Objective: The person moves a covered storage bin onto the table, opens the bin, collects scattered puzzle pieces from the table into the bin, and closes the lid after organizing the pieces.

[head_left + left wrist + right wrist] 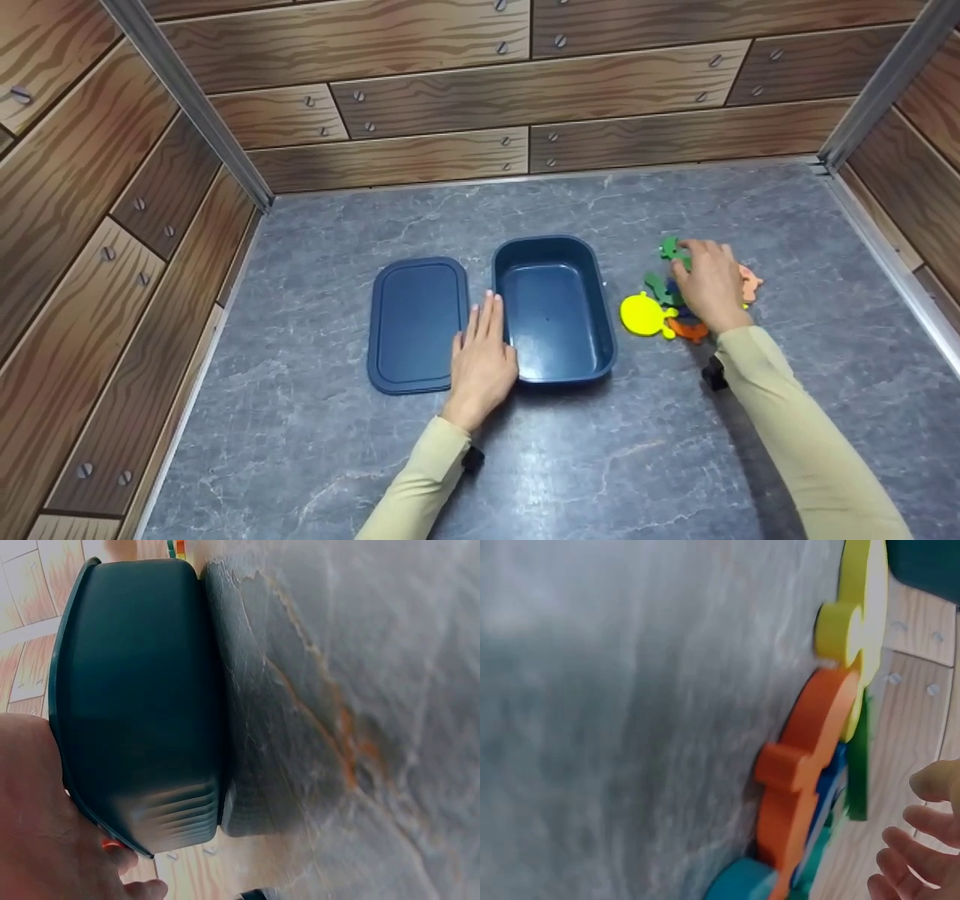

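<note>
My left hand [484, 367] rests with straight fingers along the left side of a dark blue plastic container [551, 322]. In the left wrist view, the hand [34, 810] is at the rim of the upright container [142, 682]. My right hand [712, 285] hovers over a loose pile of animal-shaped pieces, thumb apart from the fingers. Around it lie a yellow piece [643, 315], an orange piece [688, 331], green pieces [660, 290] and a peach piece [750, 283]. From the right wrist, the fingers [922, 859] show bent, with nothing between them, above the orange piece [802, 720].
A flat blue lid [418, 326] lies left of the container on the grey marbled table [315, 442]. Wood-patterned panels [435, 112] wall in the back and both sides, joined by metal corner posts [202, 112].
</note>
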Available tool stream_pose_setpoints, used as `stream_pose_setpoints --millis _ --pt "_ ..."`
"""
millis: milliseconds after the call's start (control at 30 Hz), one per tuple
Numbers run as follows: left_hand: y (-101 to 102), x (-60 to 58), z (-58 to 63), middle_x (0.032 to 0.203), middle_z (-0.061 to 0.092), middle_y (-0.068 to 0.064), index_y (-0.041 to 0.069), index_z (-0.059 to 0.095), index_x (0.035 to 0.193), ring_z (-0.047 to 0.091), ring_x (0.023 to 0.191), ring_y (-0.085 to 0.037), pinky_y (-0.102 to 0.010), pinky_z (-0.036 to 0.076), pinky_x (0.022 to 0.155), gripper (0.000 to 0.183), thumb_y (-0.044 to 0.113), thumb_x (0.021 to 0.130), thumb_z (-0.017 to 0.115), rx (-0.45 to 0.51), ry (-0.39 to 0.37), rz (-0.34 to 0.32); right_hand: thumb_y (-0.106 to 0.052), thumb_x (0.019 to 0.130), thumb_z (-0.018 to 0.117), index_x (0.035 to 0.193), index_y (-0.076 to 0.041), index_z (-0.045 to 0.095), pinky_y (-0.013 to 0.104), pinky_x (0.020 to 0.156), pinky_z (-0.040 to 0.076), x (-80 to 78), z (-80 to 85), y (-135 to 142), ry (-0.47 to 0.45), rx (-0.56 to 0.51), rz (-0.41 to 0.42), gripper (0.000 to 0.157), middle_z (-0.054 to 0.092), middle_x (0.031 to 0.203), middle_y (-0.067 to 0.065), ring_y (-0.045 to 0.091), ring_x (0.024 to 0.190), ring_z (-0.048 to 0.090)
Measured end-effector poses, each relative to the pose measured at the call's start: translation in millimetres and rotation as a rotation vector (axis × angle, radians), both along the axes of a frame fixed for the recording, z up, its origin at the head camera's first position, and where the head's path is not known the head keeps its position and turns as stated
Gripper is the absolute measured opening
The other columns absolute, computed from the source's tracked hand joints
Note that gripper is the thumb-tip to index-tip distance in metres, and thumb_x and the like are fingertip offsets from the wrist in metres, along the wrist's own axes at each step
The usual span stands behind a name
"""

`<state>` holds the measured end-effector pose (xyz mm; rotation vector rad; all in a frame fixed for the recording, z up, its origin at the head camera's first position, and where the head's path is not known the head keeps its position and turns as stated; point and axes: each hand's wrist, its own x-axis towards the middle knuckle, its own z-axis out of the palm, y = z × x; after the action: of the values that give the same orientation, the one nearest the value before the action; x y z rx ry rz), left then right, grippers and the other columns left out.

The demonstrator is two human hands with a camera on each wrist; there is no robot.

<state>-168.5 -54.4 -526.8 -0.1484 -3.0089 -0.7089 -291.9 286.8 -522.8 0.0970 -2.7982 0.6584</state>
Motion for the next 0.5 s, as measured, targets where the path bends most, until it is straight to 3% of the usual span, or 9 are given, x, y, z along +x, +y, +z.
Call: stream_pose_setpoints --millis 333,500 --pt "-1 -0.3 0.7 0.165 0.007 0.004 0.015 0.014 0.159 0.012 0.149 -0.025 -0.057 0.020 0.113 0.067 0.020 0.099 0.043 -0.014 -0.005 -0.005 -0.009 0.096 0.060 0.128 0.009 0.057 0.064 0.088 0.038 -14.6 -5.6 1 -0.038 0.082 0.004 0.038 0.055 0.125 0.034 0.051 0.111 0.046" --pt "1 -0.7 0.4 0.165 0.006 0.004 0.016 0.013 0.160 0.011 0.149 -0.025 -0.057 0.018 0.114 0.067 0.021 0.100 0.042 -0.011 -0.014 -0.005 -0.011 0.096 0.061 0.126 0.010 0.057 0.061 0.083 0.039 -19.2 -8.4 1 -0.089 0.107 0.016 0.036 0.058 0.117 0.034 0.050 0.103 0.050"
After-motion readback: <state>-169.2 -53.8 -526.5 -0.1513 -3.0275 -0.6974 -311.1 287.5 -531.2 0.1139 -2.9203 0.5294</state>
